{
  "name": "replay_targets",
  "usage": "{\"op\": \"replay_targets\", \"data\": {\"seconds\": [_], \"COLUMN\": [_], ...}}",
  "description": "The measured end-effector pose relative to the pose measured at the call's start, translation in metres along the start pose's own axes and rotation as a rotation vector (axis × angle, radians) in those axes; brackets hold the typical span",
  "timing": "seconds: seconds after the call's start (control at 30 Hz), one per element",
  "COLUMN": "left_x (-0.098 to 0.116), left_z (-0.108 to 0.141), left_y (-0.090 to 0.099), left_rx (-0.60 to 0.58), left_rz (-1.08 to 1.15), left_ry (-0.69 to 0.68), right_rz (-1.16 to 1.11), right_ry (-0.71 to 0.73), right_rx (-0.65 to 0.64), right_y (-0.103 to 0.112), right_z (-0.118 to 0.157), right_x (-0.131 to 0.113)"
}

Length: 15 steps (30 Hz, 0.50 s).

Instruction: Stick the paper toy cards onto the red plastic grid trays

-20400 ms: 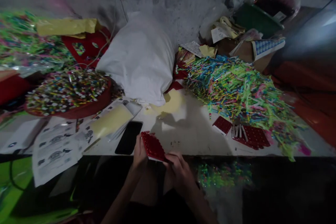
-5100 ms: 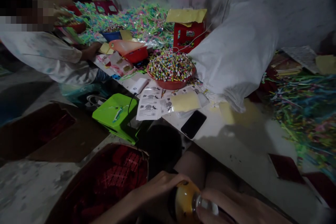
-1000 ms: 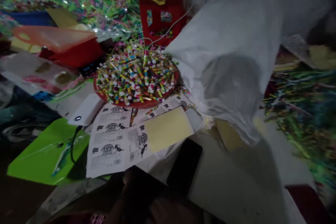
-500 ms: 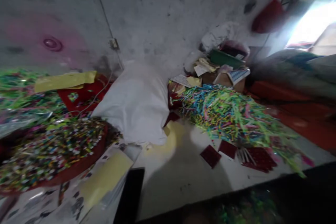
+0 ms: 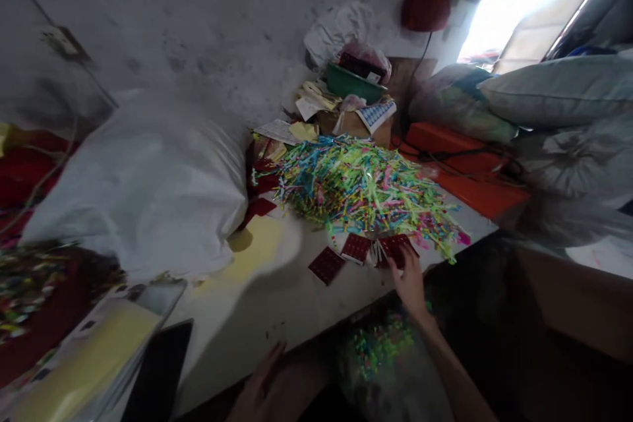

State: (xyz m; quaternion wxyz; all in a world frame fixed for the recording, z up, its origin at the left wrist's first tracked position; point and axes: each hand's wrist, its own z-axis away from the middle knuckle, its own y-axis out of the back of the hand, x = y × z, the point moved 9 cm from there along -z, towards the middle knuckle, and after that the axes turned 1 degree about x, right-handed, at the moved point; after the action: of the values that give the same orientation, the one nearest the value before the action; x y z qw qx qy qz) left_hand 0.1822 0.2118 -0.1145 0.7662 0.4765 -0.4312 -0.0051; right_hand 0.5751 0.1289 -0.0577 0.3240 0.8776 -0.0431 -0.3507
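My right hand (image 5: 409,275) reaches over the table's front edge, thumb and fingers apart, and touches a pile of dark red cards (image 5: 393,245). Beside that pile lie two more dark red squares, a nearer card (image 5: 327,266) and a white-edged card (image 5: 356,248). Thin whitish strips (image 5: 376,252) stick out between the cards. My left hand (image 5: 260,376), slightly blurred, is low at the table's front edge with its fingers stretched out and nothing visible in them. Behind the cards spreads a heap of colourful thin strips (image 5: 366,181), mostly green, blue and pink.
A large white sack (image 5: 163,178) stands on the table (image 5: 237,316) at left. A black flat object (image 5: 161,369) and yellow paper (image 5: 93,356) lie in front. Stuffed sacks (image 5: 564,92) and an orange-red block (image 5: 469,171) are at right. Strips lie below the table edge (image 5: 378,343).
The view has swung to the right, so things appear further left. Both my hands have come into view, the right one onto the dark red cards.
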Motion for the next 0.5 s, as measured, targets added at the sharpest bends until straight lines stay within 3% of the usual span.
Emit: {"op": "replay_targets", "data": {"seconds": [0.03,0.1,0.2,0.27,0.33,0.4,0.5], "left_x": [0.007,0.038,0.085,0.108,0.123,0.128,0.117], "left_z": [-0.027,-0.083,-0.161,-0.203,-0.231,-0.246,-0.247], "left_y": [-0.004,-0.019,-0.042,-0.059,-0.073,-0.083,-0.088], "left_rx": [0.054,0.075,0.108,0.104,0.099,0.09,0.086], "left_rz": [-0.01,-0.063,-0.218,-0.324,-0.401,-0.45,-0.482], "left_ry": [-0.029,-0.215,-0.417,-0.483,-0.539,-0.572,-0.601], "right_rz": [-0.008,-0.032,-0.037,-0.031,-0.011,0.025,0.073], "right_ry": [-0.134,-0.297,-0.352,-0.306,-0.173,0.004,0.199], "right_rx": [0.049,0.055,0.056,0.086,0.097,0.077,0.067], "right_y": [0.009,0.014,0.014,0.016,0.017,0.014,0.005], "right_z": [-0.015,-0.034,-0.045,-0.046,-0.046,-0.043,-0.03], "right_x": [0.027,0.063,0.077,0.066,0.042,0.014,-0.016]}}
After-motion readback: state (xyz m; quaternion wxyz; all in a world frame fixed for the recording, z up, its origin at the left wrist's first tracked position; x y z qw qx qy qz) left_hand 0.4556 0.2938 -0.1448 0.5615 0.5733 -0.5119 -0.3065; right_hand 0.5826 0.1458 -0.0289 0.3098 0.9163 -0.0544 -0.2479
